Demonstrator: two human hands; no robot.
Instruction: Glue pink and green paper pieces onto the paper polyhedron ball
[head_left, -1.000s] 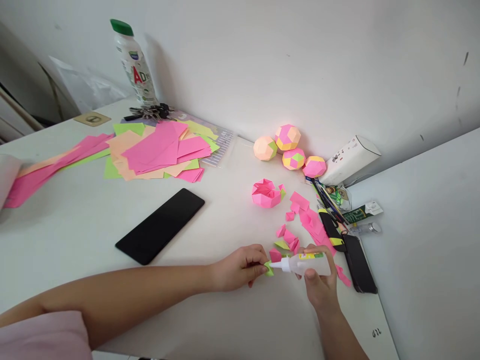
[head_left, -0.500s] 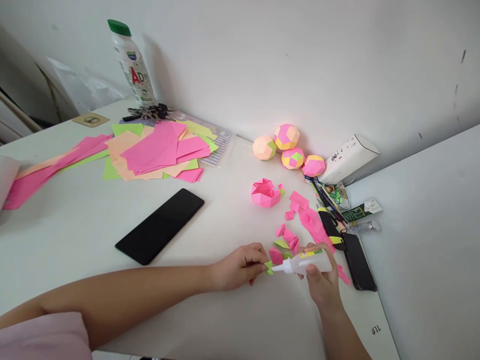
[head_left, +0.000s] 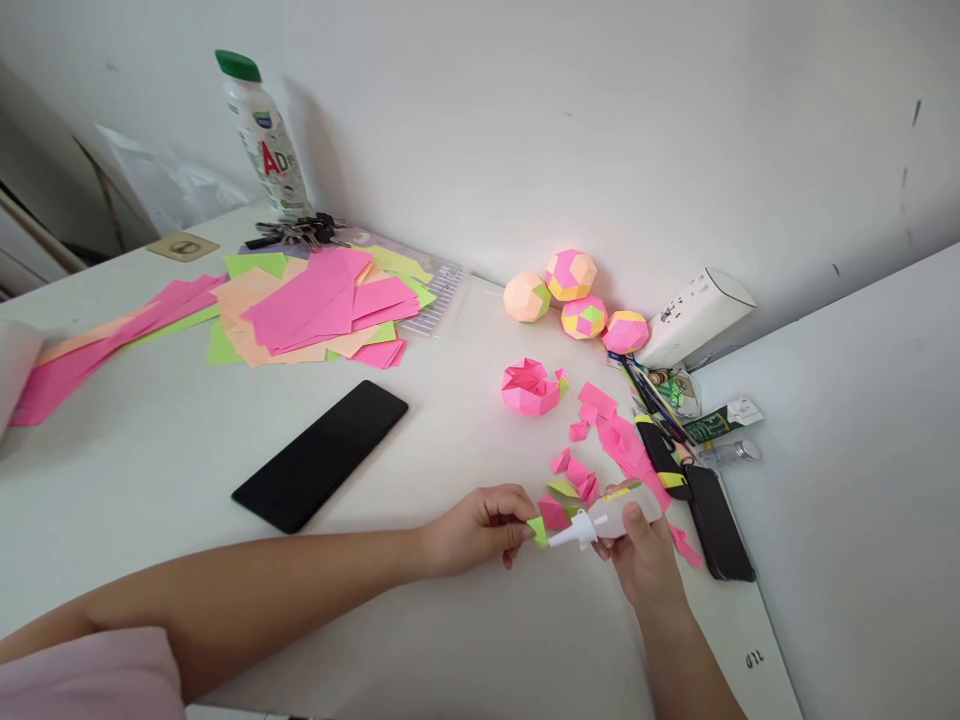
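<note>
Between the fingertips of my left hand (head_left: 487,528) is a small folded green paper piece (head_left: 538,532). My right hand (head_left: 643,550) is closed around a white glue bottle (head_left: 622,510), tilted so its pointed nozzle (head_left: 566,534) is right by the green piece; whether they touch I cannot tell. Just beyond the hands lie small folded pink paper pieces (head_left: 576,472) and a few green ones. A partly built pink paper ball (head_left: 529,388), open at the top, sits farther back.
Finished paper balls (head_left: 571,276) rest by the wall. A black phone (head_left: 322,455) and a heap of coloured paper sheets (head_left: 307,305) lie on the left. A cutter (head_left: 664,455), a dark case (head_left: 718,522) and a white box (head_left: 697,318) line the right. Keys (head_left: 296,232) lie beside a bottle (head_left: 264,140).
My right hand has rolled the glue bottle and drawn its nozzle slightly right and down the green piece. The green piece has turned a little in my left fingers.
</note>
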